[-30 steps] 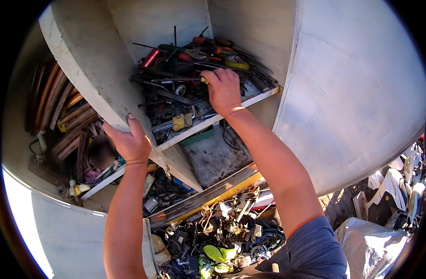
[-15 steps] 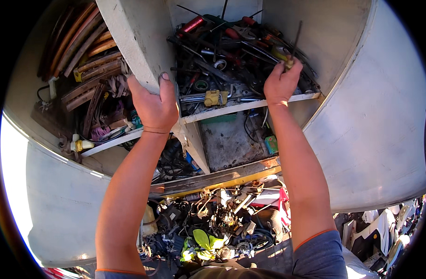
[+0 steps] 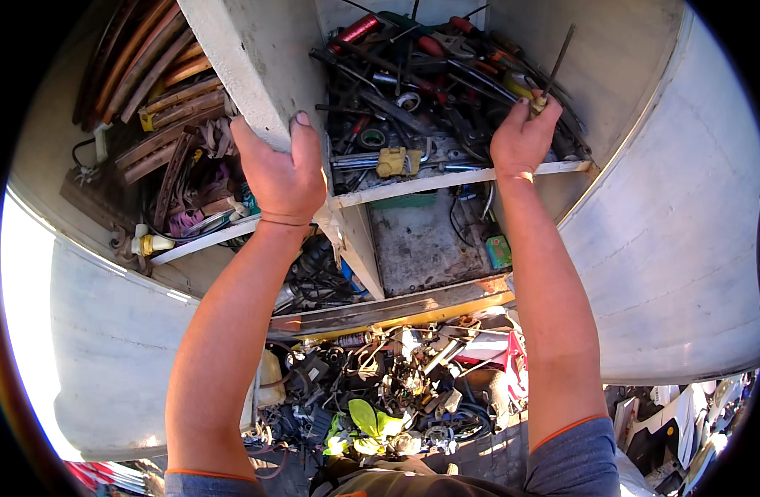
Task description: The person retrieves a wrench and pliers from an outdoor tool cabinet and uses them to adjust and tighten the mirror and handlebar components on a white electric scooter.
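On the left, the left hand (image 3: 282,178) clutched the white divider (image 3: 241,66) between its fingers; centre, tools (image 3: 396,112) lay heaped on the shelf (image 3: 413,187); and rightmost, the right hand (image 3: 522,145) gripped a screwdriver (image 3: 559,62), shaft up, by that heap!

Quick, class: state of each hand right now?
Left hand: closed around the front edge of the upright partition.
Right hand: closed, holding a thin-shafted tool.
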`<state>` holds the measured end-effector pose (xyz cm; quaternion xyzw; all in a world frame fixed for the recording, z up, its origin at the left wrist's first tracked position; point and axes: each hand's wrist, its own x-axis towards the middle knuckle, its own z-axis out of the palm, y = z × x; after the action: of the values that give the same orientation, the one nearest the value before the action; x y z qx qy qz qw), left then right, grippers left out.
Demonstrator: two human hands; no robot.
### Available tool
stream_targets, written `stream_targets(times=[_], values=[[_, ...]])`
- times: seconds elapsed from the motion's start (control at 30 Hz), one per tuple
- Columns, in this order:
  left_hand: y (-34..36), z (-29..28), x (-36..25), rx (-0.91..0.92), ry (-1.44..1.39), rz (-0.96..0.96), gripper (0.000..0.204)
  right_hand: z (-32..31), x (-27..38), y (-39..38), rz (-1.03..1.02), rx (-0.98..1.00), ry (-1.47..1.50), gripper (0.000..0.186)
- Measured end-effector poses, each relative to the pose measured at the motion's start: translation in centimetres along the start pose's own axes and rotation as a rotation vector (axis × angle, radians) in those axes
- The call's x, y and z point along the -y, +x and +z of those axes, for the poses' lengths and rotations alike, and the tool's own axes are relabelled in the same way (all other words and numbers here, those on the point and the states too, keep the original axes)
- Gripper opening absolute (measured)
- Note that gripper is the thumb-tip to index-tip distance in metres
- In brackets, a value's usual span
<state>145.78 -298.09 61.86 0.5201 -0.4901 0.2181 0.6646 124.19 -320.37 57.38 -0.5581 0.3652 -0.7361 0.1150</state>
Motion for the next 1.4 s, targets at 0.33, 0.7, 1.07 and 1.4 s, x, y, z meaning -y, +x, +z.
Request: stream_targets(times=[0.33,0.7,1.07,1.4], values=[[0.0,0.0,0.6,-0.007,0.006,0.004,0.041,0.3,-0.6,-0.1,0.067,-0.028,0.051,0.027],[0.0,-0.4,0.7,0.009,-0.012,-0.003,0.041,0.3,-0.2,-0.4,0.107,0.008,0.066,0.026],[0.0,-0.4,-0.4,0.050,0.030,-0.024,0.042,0.1,0.6,-0.4,0.079,0.047,0.082,0.022],[0.2,-0.5,-0.2,0.022,0.035,0.012,0.044,0.0,0.4,-0.6,0.077,0.078,0.022,0.021]])
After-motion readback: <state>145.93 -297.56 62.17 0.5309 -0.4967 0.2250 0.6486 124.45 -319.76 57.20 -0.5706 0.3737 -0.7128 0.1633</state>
